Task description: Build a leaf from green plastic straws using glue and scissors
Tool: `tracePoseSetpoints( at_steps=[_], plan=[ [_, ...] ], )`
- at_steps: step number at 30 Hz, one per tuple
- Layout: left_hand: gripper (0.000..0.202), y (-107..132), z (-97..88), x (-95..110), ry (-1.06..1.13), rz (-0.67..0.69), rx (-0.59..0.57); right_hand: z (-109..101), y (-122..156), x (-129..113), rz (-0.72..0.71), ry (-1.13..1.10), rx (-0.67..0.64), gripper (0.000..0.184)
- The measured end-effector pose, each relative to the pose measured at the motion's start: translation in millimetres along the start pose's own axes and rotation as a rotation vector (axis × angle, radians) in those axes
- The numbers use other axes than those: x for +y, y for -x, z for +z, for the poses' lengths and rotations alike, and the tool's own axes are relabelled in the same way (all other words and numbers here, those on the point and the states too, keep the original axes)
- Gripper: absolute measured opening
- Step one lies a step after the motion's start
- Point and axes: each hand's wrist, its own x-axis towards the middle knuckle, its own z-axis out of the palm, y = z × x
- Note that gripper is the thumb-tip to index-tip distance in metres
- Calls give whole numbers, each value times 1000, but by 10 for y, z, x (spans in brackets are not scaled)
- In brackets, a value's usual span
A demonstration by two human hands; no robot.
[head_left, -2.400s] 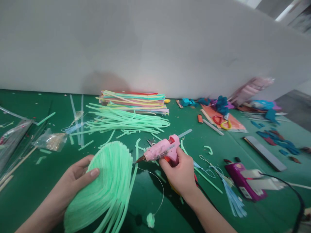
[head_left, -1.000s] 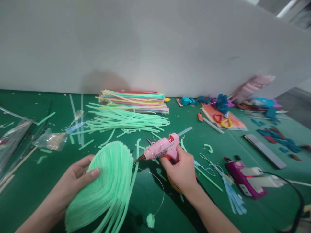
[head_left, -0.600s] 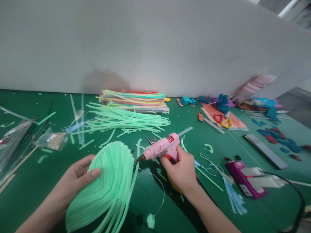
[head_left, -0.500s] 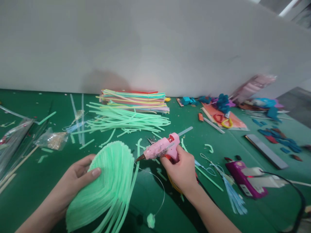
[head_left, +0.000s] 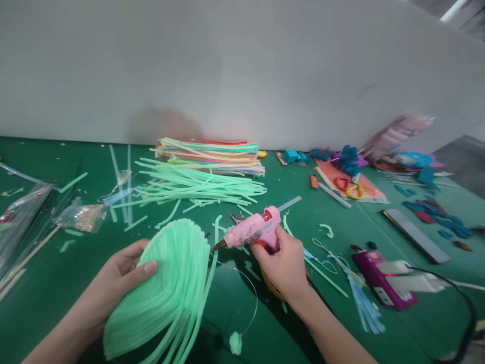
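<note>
A pale grey wall (head_left: pixel 242 65) fills the top of the frame, and beneath it the green tabletop (head_left: pixel 364 227) stretches from edge to edge. The biggest thing on my side of it is the mint-green fuzzy piece (head_left: pixel 166 288), a leaf-like shape of strips laid side by side, at the lower middle, just left of centre. It lies to the right of my left hand (head_left: pixel 125 275) and well to the left of my right; several of its strips hang loose toward the bottom edge. Behind it, at the middle of the frame, are a loose pile of mint strips (head_left: pixel 204 184) and, against the wall, a multicoloured bundle (head_left: pixel 212 156).

My left hand grips the piece by its left side, thumb pressed on the front, fingers behind. My right hand (head_left: pixel 286 263), right of centre, is wrapped around the handle of a pink glue gun (head_left: pixel 252 230), whose dark nozzle points left at the piece's right edge; I cannot tell whether it touches. The purple power strip (head_left: pixel 379 280) sits at the lower right, with a light-blue tassel (head_left: pixel 361 298) beside it. Smallest is a mint puff (head_left: pixel 235 343) on a thin wire, bottom centre.
</note>
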Motion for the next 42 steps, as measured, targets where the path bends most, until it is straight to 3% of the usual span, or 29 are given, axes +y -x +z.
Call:
tracePoseSetpoints(
  at_steps=[42],
  plan=[
    [48, 42, 35, 35, 13, -8, -17, -40, -13, -6, -15, -7, -2, 15]
  ],
)
